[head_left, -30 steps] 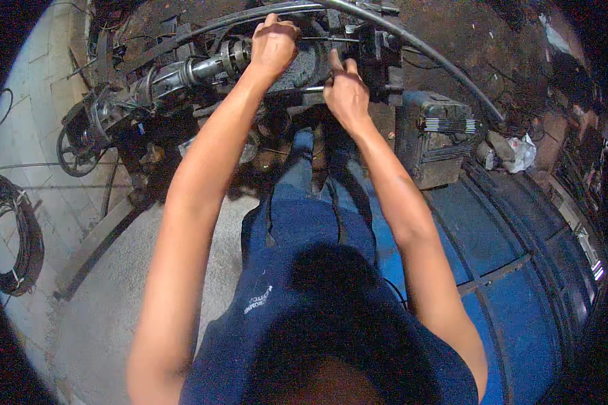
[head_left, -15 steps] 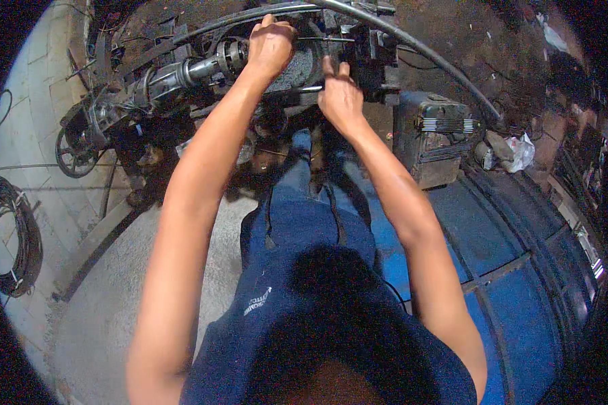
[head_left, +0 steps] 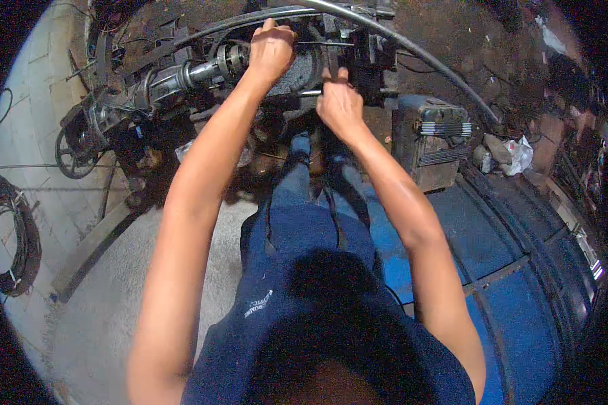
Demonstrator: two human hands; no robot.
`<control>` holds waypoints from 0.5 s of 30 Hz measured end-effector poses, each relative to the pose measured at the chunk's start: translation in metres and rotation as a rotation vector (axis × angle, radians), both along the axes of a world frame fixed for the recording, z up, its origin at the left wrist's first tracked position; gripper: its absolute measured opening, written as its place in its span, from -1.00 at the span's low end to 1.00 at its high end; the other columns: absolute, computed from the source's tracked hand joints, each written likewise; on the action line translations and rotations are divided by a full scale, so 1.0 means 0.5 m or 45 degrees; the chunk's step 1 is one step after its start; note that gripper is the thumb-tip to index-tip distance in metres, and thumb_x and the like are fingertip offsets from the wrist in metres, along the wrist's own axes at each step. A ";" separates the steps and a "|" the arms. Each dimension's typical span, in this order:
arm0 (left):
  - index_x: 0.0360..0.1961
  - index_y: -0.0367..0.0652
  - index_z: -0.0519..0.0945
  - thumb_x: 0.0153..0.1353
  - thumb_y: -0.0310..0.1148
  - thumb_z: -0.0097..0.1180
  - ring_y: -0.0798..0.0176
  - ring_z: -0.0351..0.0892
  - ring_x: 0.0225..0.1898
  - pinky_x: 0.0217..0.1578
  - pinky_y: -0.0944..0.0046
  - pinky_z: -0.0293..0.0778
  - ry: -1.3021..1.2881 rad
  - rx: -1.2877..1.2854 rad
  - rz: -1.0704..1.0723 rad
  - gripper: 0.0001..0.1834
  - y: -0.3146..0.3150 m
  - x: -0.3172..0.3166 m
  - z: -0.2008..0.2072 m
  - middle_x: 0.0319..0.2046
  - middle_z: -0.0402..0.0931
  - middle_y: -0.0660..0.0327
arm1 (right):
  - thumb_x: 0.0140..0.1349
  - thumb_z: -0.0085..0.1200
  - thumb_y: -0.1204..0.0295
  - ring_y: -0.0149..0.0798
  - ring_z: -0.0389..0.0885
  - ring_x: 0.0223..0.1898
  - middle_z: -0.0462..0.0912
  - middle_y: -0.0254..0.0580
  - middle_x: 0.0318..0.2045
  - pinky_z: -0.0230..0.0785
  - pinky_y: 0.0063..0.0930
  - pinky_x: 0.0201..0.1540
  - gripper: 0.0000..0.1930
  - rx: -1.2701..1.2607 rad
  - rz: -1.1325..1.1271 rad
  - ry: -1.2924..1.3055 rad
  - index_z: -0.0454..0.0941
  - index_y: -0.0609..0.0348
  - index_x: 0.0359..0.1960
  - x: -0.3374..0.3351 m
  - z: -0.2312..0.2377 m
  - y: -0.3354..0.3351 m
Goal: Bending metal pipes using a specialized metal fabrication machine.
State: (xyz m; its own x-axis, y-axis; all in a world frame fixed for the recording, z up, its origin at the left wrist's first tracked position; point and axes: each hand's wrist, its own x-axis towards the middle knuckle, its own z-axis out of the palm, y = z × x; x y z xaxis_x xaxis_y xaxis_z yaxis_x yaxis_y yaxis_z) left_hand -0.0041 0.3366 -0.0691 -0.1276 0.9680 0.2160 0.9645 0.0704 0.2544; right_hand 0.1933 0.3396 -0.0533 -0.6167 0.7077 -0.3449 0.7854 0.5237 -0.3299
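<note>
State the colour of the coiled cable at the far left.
The coiled cable is black; it shows best in the head view.

Dim, grainy view; black, bent edges.

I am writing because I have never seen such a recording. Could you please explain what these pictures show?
There is no robot here: a person works with two bare hands. A wide fisheye camera on the person's head looks down, so straight edges bend near the rim. The left hand is curled over a dark metal machine, near a round metal collar. The right hand is at a shiny rod. I cannot tell whether either hand grips anything. A spoked wheel sits at the machine's left end. To the right stands a worn box; far left lies a coil of black cable.
</note>
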 end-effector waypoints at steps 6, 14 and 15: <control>-0.35 -0.16 0.64 -0.15 -0.49 0.03 0.05 0.48 -0.16 -0.18 0.10 0.47 0.009 -0.135 -0.005 -0.73 -0.001 0.002 0.019 -0.20 0.59 0.17 | -0.05 0.05 0.46 0.08 0.59 -0.27 0.32 0.23 0.01 0.53 -0.17 -0.29 -0.25 0.215 -0.079 0.040 0.12 0.11 0.29 -0.052 0.031 0.064; -0.36 -0.14 0.64 -0.14 -0.48 0.03 0.04 0.48 -0.18 -0.19 0.09 0.47 0.078 -0.144 0.025 -0.74 -0.001 0.004 0.008 -0.22 0.59 0.18 | -0.07 0.06 0.50 0.20 0.58 -0.31 0.34 0.28 -0.11 0.52 -0.09 -0.33 -0.21 0.047 -0.042 -0.033 0.08 0.12 0.30 -0.017 0.024 0.005; -0.37 -0.13 0.64 -0.14 -0.47 0.04 0.04 0.48 -0.19 -0.20 0.09 0.47 0.042 -0.144 0.011 -0.75 -0.001 0.001 0.007 -0.23 0.59 0.17 | -0.09 0.07 0.50 0.23 0.58 -0.33 0.33 0.31 -0.09 0.51 -0.09 -0.31 -0.20 0.037 -0.096 0.040 0.08 0.10 0.30 -0.019 0.028 0.007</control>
State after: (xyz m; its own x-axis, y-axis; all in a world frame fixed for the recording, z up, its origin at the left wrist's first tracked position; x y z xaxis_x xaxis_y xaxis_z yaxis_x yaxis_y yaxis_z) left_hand -0.0036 0.3360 -0.0655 -0.1308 0.9854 0.1095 0.9714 0.1053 0.2127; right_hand 0.1839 0.3431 -0.0392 -0.5716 0.7617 -0.3051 0.8125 0.4734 -0.3403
